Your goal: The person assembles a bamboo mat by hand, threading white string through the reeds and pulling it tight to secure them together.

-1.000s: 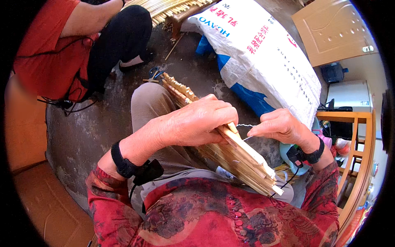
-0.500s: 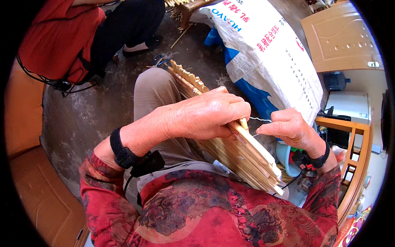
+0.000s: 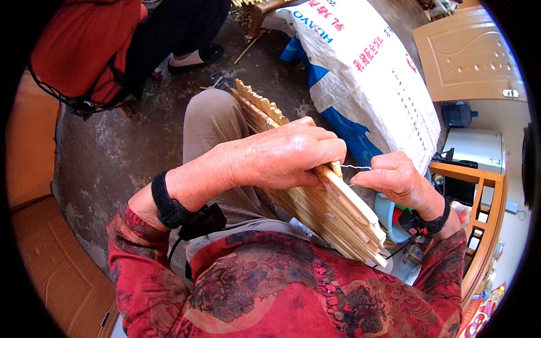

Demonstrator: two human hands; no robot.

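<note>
A row of pale, thin wooden sticks (image 3: pixel 321 211), laid side by side like a mat, slants across my lap past my knee. My left hand (image 3: pixel 298 155) is closed over its upper edge, gripping the sticks near one end. From there a thin white string (image 3: pixel 356 167) runs to my right hand (image 3: pixel 394 177), whose fingers are pinched on it. The string is stretched between both hands, just beside the outermost stick. My left palm and the sticks under it are hidden.
A white and blue woven sack (image 3: pixel 366 73) stands ahead to the right. Another person in dark trousers (image 3: pixel 186 34) sits at the far left. A light blue basin (image 3: pixel 389 217) and a wooden frame (image 3: pixel 484 208) are at my right; a wooden door panel (image 3: pixel 56 265) is at my left.
Both hands keep nearly the same grip and place. The seated person at the far left has shifted slightly.
</note>
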